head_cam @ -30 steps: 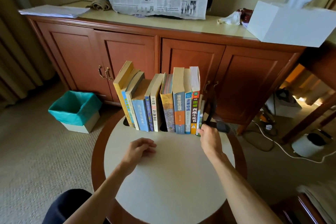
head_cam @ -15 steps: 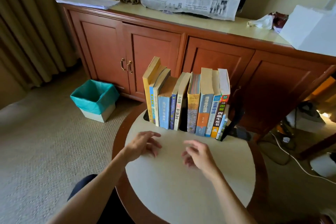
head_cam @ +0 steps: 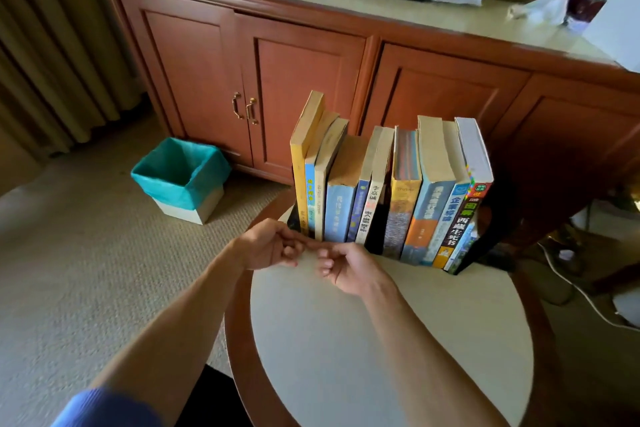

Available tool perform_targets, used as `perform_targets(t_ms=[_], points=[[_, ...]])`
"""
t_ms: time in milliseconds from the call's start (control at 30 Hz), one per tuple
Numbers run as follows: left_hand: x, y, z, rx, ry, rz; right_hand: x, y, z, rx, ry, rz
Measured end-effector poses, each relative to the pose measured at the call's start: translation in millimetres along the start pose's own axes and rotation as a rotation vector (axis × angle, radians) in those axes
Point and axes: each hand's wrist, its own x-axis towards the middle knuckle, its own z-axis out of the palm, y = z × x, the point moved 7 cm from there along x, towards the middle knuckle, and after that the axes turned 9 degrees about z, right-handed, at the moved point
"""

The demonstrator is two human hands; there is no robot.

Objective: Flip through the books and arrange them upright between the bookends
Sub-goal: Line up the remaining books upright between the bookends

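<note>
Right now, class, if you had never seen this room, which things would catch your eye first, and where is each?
First, the row of upright paperback books at the far edge of the round wood-rimmed table, with a black bookend at its right end. Next, the left hand and right hand, fingers loosely curled, meeting just in front of the books. On the carpet to the left stands a square bin with a teal liner.

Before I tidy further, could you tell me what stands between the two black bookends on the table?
In the head view, a row of upright books fills it, from left bookend to right bookend.
</note>
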Motion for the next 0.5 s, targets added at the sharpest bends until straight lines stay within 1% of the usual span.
perform_targets(t_ms=[67,133,367,500], points=[[7.3,2.1,-2.2,-0.036,-0.004,-0.015,3.3,-0.1,1.4,0.070,-0.062,0.000],[10.4,4.8,-2.3,-0.038,-0.017,-0.027,6.6,0.0,1.9,0.100,-0.076,0.014],[9.1,4.8,1.1,-0.090,-0.019,-0.042,9.5,-6.1,-0.3,0.103,0.076,0.082],[3.3,2.0,4.7,-0.091,0.014,-0.026,-1.8,-4.6,-1.4,0.054,0.086,0.089]])
